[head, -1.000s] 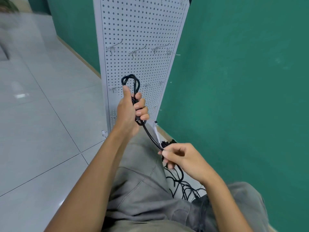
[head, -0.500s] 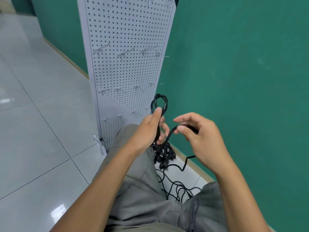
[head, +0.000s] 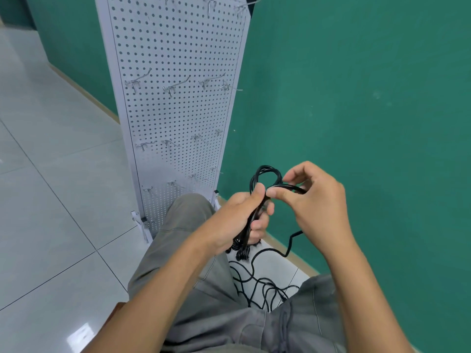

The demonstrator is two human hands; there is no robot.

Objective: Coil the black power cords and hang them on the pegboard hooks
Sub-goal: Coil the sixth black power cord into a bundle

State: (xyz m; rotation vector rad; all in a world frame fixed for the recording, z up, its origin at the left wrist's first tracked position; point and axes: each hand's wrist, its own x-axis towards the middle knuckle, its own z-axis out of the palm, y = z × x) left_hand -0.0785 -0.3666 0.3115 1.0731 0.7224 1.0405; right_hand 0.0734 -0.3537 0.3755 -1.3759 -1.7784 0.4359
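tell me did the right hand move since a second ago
Yes. The right hand rose from low by the floor cords up to the coil the left hand grips.

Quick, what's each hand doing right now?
Left hand: grips the coil of black cord.
Right hand: pinches a strand of the same cord, laying it against the coil.

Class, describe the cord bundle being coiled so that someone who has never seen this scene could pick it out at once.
Start at the white pegboard standing against the green wall. Just right of its foot, the left hand grips a black cord bundle while the right hand pinches a strand. Unlike the loose cords on the floor, it is looped and held up.
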